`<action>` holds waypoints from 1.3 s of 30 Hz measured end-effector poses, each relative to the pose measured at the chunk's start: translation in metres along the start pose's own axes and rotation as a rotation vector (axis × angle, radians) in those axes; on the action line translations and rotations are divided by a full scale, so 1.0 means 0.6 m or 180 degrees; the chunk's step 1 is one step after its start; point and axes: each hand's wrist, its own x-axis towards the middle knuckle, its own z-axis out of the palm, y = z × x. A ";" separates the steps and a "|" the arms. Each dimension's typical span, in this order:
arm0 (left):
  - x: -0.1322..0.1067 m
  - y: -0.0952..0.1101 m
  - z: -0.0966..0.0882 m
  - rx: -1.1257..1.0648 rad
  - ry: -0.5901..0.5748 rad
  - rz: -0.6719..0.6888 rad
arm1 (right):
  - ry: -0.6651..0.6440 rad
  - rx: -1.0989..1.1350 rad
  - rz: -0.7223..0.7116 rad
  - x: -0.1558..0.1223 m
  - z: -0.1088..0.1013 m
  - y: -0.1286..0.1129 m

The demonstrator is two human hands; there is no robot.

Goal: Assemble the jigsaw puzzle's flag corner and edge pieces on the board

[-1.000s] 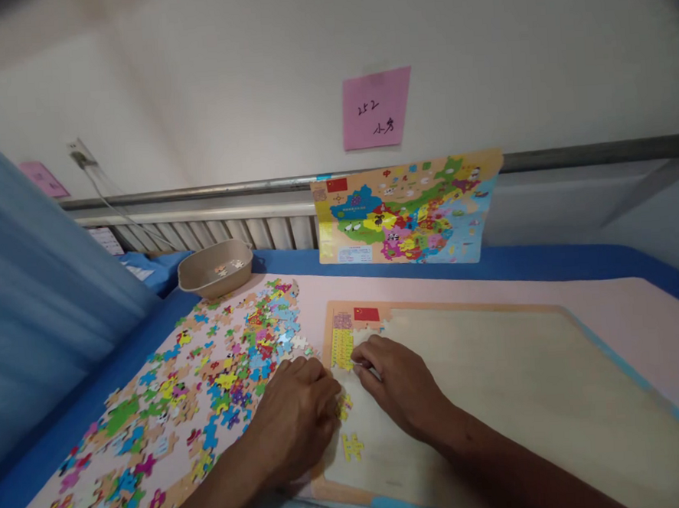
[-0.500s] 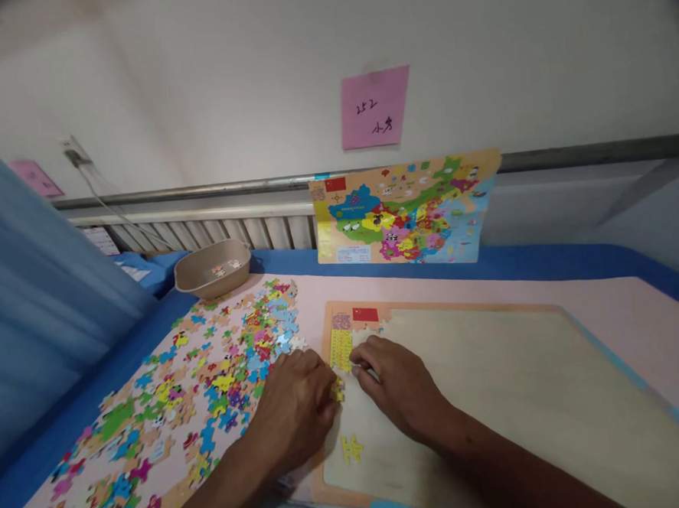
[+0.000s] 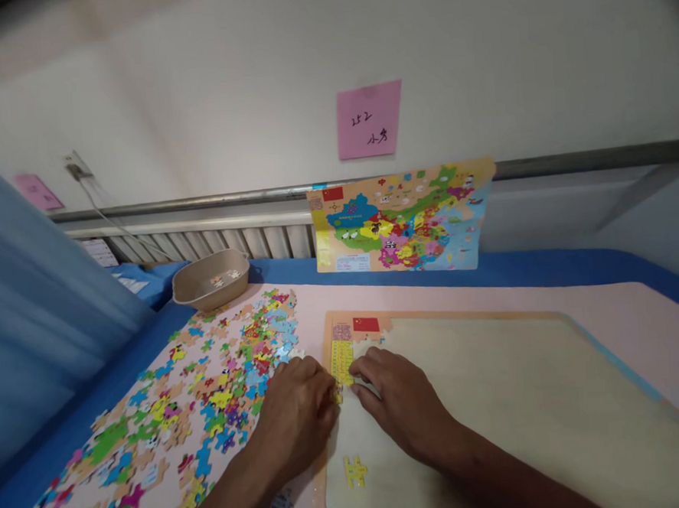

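A puzzle board (image 3: 498,397) with an orange and light-blue border lies in front of me. Its upper left corner holds joined pieces: a red flag (image 3: 365,325) and a yellow printed strip (image 3: 342,359). My left hand (image 3: 300,406) is closed at the board's left border, pinching a small yellow puzzle piece (image 3: 339,394) just below the strip; fingers partly hide it. My right hand (image 3: 399,400) rests over the board, index finger touching the strip's right edge, thumb apart from it and nothing visible between them. A loose yellow piece (image 3: 356,471) lies lower on the board.
Many loose puzzle pieces (image 3: 222,399) spread across the pink surface at left. Behind them stands a beige basin (image 3: 212,283) with a few pieces. A colourful map sheet (image 3: 403,223) leans against the wall rail (image 3: 587,161). A blue curtain (image 3: 46,341) hangs at left.
The view has tilted slightly, so everything sits lower in the picture. The left hand's piece is now closer under the yellow strip. My right thumb and index finger are slightly farther apart.
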 end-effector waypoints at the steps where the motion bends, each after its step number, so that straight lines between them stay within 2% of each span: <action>1: 0.000 0.001 -0.001 0.0000 -0.0011 -0.0005 | -0.0001 0.0000 0.0004 0.000 0.000 0.000; 14: 0.001 -0.002 0.004 -0.0117 0.0047 0.0047 | -0.0005 -0.0015 -0.0001 -0.001 -0.002 -0.001; 30: 0.000 0.001 0.002 0.0049 0.0053 0.0093 | -0.0182 -0.0095 -0.0506 -0.002 -0.006 -0.006; 39: 0.000 -0.001 0.005 0.0028 0.0074 0.0177 | -0.0154 -0.0182 -0.0517 0.001 -0.003 -0.005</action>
